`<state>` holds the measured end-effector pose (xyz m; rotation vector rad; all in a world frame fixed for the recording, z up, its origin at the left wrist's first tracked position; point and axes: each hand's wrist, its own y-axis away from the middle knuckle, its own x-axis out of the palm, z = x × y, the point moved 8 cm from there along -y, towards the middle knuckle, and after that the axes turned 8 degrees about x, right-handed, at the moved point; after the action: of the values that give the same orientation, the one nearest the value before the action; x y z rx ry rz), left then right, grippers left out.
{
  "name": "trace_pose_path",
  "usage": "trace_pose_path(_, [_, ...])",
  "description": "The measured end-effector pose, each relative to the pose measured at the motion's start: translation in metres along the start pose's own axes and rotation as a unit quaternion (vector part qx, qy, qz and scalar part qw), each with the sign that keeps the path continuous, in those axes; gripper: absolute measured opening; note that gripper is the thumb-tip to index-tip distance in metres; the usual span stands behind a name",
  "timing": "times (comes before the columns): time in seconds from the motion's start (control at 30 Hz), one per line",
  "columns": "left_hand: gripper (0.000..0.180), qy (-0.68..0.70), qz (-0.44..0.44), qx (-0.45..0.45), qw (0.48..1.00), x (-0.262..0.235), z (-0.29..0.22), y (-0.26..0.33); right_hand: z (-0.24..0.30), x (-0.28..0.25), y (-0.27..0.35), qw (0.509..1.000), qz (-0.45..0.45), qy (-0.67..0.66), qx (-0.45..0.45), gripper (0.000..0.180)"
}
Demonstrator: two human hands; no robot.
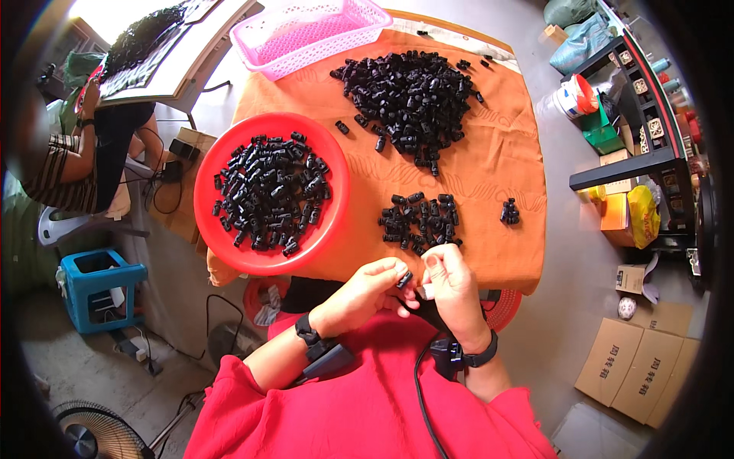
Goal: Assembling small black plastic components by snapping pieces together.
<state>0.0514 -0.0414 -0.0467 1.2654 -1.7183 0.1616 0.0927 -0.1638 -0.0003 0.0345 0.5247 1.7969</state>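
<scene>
My left hand (368, 288) is closed on a small black plastic piece (405, 280), short and cylindrical, between thumb and fingers. Close beside it, my right hand (453, 284) has its thumb and fingers pinched together; a pale bit shows at its fingertips, too small to name. Just beyond both hands lies a small group of like black pieces (420, 222) on the orange tablecloth (489, 256). To the left, a red basin (205, 191) holds many more of them. Farther back is a large heap of black pieces (409, 99).
A few black pieces (510, 211) stand apart at the right. A pink basket (306, 57) sits at the table's far left. Another person (73, 164) works at a table on the left, near a blue stool (99, 287). Cardboard boxes (638, 367) and a shelf (627, 176) are at the right.
</scene>
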Motion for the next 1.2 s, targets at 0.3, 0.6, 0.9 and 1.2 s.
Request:
trace_pose_path(0.3, [0.025, -0.190, -0.175, 0.150, 0.954, -0.014, -0.053, -0.014, -0.012, -0.025, 0.000, 0.991, -0.085, 0.107, -0.015, 0.017])
trace_pose_path(0.6, [0.043, -0.671, -0.230, 0.332, 0.622, 0.007, -0.075, -0.018, -0.012, -0.023, -0.009, 0.921, -0.149, 0.357, -0.048, 0.043])
trace_pose_path(0.9, [0.024, -0.696, -0.178, 0.308, 0.624, 0.014, -0.073, -0.034, -0.007, -0.024, -0.027, 0.941, -0.137, 0.295, -0.093, 0.021])
trace_pose_path(1.2, [0.016, -0.723, -0.131, 0.287, 0.614, 0.024, -0.081, -0.036, 0.013, -0.032, -0.027, 0.942, -0.105, 0.279, -0.152, 0.008])
